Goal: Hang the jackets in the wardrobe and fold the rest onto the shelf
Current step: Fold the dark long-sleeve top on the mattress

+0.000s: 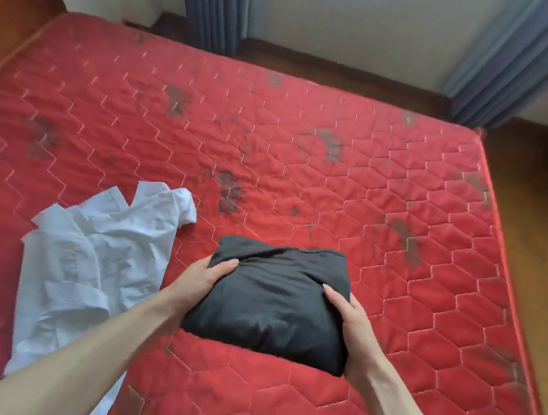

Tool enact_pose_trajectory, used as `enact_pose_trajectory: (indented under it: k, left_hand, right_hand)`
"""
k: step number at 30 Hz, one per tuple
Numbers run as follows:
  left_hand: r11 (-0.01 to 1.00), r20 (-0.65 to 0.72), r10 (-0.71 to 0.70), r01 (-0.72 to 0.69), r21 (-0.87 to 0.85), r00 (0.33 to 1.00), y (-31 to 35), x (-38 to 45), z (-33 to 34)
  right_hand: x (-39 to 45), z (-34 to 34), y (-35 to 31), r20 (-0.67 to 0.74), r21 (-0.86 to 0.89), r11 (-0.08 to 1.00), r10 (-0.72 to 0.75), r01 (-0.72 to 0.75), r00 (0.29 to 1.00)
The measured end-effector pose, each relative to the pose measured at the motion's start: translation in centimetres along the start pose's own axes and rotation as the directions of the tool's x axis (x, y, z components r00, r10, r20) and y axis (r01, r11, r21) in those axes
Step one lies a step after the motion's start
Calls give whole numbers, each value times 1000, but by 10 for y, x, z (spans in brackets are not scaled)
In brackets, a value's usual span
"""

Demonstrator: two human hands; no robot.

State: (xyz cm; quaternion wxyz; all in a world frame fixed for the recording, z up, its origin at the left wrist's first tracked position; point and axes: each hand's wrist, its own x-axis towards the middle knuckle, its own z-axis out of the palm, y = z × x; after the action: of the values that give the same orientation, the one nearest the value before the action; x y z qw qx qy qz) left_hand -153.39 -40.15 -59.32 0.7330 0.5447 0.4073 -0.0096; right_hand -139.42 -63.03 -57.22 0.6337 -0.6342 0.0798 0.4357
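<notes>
1. Head view: folded black garment (275,300) in the near centre of a red quilted mattress (305,163), held between both hands. Whether it rests on the mattress or is lifted just off it, cannot tell.
2. Left hand (201,281) grips the garment's left edge, thumb curled over the top, fingers hidden underneath.
3. Right hand (352,320) grips the right edge the same way, thumb on top, the other fingers out of sight below the cloth.
4. Both forearms are bare and enter from the bottom of the frame.
5. White shirt (86,263) lies crumpled and unfolded on the mattress left of the black garment, near it but apart. The left forearm passes over its lower part.
6. Mattress has hexagon stitching and several dark stains, most of them beyond the garment and toward the right edge.
7. Wooden headboard (8,2) stands at the far left, touching the mattress edge.
8. Blue curtain (215,3) hangs at the far wall, top centre; second blue curtain (511,60) hangs top right, its hem near the mattress's far right corner.
9. Wooden floor (546,223) runs along the right side of the mattress and behind it.
10. Nothing lies between the hands and the garment.
</notes>
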Motion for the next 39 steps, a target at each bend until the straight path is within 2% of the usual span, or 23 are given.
enact_pose_trajectory:
  k: [8, 12, 16, 20, 26, 30, 35, 39]
  left_hand:
    - [952, 18, 27, -20, -304, 999, 102, -182, -10]
    - [875, -2, 129, -115, -469, 992, 133, -256, -11]
    - [774, -133, 228, -262, -577, 965, 141, -318, -14]
    - [721, -314, 234, -381, -578, 920, 128, -378, -34]
    - [660, -571, 203, -542, -520, 795, 88, -472, -79]
    - [662, -651, 189, -585, -469, 735, 62, -544, -112]
    - [686, -793, 175, -650, -327, 584, 26, -636, -157]
    - [654, -867, 103, -690, -310, 487, -1, -706, -196]
  right_hand:
    - [-161, 48, -117, 233, 33, 995, 86, -96, 969]
    - [-214, 71, -155, 344, 77, 985, 120, -156, 931]
    - [-246, 96, -176, 511, 69, 984, 106, -164, 853]
    - [-277, 135, -175, 629, 18, 981, 139, -193, 765]
    - [-327, 207, -146, 753, -141, 969, 239, -205, 613]
    - [-361, 271, -113, 787, -286, 948, 316, -140, 530]
    - [-414, 359, -60, 792, -450, 890, 436, -74, 428]
    - [-467, 428, -13, 777, -522, 850, 507, -68, 374]
